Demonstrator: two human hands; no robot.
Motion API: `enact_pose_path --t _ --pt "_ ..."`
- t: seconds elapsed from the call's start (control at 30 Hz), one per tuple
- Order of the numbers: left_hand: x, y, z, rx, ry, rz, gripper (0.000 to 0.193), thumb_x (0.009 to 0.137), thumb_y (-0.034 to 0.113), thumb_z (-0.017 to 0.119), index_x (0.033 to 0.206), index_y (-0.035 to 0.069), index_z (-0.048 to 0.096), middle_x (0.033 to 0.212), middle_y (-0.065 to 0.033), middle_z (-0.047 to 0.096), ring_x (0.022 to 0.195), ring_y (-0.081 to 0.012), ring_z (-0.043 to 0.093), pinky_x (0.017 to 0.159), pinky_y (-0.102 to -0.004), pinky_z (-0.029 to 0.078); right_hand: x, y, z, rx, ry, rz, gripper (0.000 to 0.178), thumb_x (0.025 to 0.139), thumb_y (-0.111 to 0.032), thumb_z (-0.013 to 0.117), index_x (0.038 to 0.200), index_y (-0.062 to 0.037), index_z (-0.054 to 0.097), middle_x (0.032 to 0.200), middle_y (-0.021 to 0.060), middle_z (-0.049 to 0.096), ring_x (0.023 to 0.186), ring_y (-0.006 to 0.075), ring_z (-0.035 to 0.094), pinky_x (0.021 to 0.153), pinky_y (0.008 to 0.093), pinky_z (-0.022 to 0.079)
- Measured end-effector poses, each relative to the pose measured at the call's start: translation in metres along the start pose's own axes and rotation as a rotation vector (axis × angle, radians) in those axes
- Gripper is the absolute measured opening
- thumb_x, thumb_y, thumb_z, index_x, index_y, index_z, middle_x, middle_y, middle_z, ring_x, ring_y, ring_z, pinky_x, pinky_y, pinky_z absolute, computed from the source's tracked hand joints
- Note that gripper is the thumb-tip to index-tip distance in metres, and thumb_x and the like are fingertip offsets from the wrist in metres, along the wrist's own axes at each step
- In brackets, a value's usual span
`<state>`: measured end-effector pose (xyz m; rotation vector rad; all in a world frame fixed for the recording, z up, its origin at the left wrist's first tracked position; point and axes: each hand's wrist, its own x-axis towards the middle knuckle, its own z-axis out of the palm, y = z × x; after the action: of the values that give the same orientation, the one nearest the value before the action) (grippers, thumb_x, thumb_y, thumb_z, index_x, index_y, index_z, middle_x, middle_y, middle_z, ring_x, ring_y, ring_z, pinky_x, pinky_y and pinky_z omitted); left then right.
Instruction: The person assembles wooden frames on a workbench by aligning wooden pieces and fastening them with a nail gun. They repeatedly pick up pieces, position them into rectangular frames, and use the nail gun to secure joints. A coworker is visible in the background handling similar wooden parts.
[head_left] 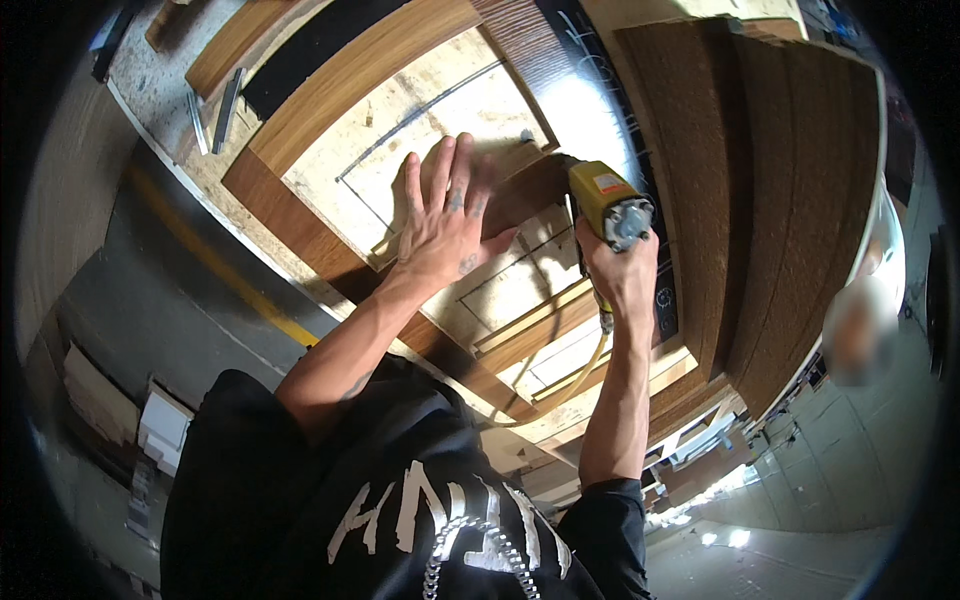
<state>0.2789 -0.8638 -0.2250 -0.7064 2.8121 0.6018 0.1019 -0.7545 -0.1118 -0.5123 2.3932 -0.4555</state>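
My right hand (627, 275) is wrapped around the handle of a yellow pneumatic nail gun (600, 185), whose nose points at the far side of a wooden frame. A yellow air hose (588, 378) trails from its grip toward me. My left hand (445, 228) lies with fingers spread over a dark wooden crosspiece (525, 190); motion blurs part of the hand and wood. The frame has a brown near rail (300, 222) and a lighter side board (365, 85). Whether the nose touches the wood I cannot tell.
A pale, stained workbench top (400, 120) with dark drawn lines lies under the frame. Tall dark brown boards (790, 180) stand stacked at the right. Two thin metal strips (228, 112) rest at the far left, near wood offcuts (235, 45). A floor with a yellow line (215, 260) runs alongside.
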Motion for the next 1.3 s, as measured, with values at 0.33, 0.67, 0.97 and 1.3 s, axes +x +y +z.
enact_pose_path --t 0.33,0.67,0.97,1.3 --pt "0.011 -0.006 0.001 0.131 -0.114 0.057 0.103 0.095 0.078 0.021 0.161 0.000 0.008 0.167 -0.0265 -0.005 0.155 -0.0390 -0.011 0.123 -0.0575 -0.010 -0.133 0.022 0.046 0.179 -0.123 0.169 0.039 0.087 -0.024 0.072 0.113 0.0055 0.069 0.087 0.0143 0.075 0.072 0.0206 0.072 0.065 0.0349 0.058" --pt "0.017 -0.069 -0.005 0.109 0.139 0.444 0.089 0.096 0.074 0.034 0.158 0.011 0.031 0.163 -0.0177 0.027 0.155 -0.0276 0.013 0.126 -0.0501 0.001 -0.200 -0.011 0.126 0.219 -0.204 0.030 0.046 0.076 -0.009 0.076 0.119 0.0039 0.066 0.092 0.0271 0.072 0.087 0.0403 0.072 0.079 0.0431 0.057" --pt "0.016 -0.069 0.003 0.077 0.206 0.440 0.087 0.095 0.075 0.037 0.153 0.010 0.042 0.162 -0.0166 0.031 0.154 -0.0261 0.016 0.126 -0.0493 0.002 -0.198 -0.031 0.148 0.131 -0.188 -0.041 0.047 0.075 -0.015 0.081 0.115 0.0059 0.068 0.089 0.0257 0.073 0.083 0.0399 0.072 0.076 0.0421 0.056" --pt "0.020 -0.067 0.005 0.134 0.173 0.416 0.090 0.093 0.079 0.034 0.154 0.013 0.041 0.163 -0.0154 0.030 0.154 -0.0259 0.017 0.126 -0.0500 0.002 -0.197 -0.021 0.155 0.054 -0.198 -0.008 0.063 0.068 -0.010 0.077 0.127 0.0076 0.062 0.088 0.0284 0.072 0.081 0.0410 0.071 0.081 0.0443 0.056"
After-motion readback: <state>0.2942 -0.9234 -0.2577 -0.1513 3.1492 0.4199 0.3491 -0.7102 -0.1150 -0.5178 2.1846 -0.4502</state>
